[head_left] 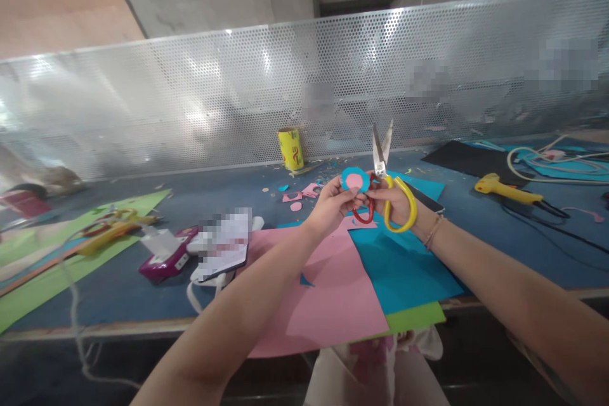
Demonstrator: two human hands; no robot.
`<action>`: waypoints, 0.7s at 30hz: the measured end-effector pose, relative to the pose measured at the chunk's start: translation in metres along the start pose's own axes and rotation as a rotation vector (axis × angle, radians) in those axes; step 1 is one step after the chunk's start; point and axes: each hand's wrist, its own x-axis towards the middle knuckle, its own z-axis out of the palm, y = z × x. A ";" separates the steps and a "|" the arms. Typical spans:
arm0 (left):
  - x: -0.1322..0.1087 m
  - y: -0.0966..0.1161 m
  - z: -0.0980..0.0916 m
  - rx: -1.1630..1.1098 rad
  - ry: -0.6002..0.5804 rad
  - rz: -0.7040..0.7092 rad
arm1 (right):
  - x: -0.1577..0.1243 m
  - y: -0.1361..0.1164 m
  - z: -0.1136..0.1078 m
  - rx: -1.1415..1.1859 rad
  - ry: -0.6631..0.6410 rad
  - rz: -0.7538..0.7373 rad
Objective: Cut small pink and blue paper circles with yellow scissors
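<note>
My left hand (pixel 330 205) pinches a small blue disc with a scalloped edge, and a pink circle (pixel 354 181) lies on its face. Fingers of my right hand (pixel 391 200) touch the disc's right edge. That hand also holds scissors (pixel 380 162) with yellow handles, their blades pointing up and apart. A red loop (pixel 364 212) hangs below the fingers. Under my forearms lie a pink sheet (pixel 328 292), a blue sheet (pixel 404 266) and a green sheet (pixel 419 317). Pink scraps (pixel 311 189) are on the table just beyond my left hand.
A yellow roll (pixel 290 149) stands by the perforated metal screen (pixel 228 89). To the left are a phone (pixel 228 244), a purple power strip (pixel 166 266) with white cables, and green sheets (pixel 28 292). A yellow glue gun (pixel 509 190), black sheet (pixel 476 160) and coiled cable lie right.
</note>
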 end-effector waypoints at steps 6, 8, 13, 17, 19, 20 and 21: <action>-0.001 0.000 0.000 -0.006 -0.017 0.005 | -0.002 -0.003 0.004 0.032 0.020 0.004; -0.001 0.001 0.001 -0.002 -0.013 0.000 | -0.001 -0.003 0.003 0.026 0.023 0.001; -0.001 0.001 0.000 0.004 -0.018 -0.003 | -0.001 -0.003 0.002 0.006 0.014 0.004; -0.001 0.000 -0.001 0.007 0.002 0.014 | -0.001 -0.004 0.001 0.004 0.032 0.015; 0.000 0.000 -0.002 0.018 0.022 0.018 | -0.001 -0.004 0.001 0.001 0.044 0.014; 0.000 0.000 -0.002 0.022 0.026 0.019 | -0.002 -0.004 0.001 0.000 0.050 0.011; 0.000 0.000 -0.001 0.025 0.026 0.020 | -0.002 -0.005 0.002 -0.003 0.055 0.007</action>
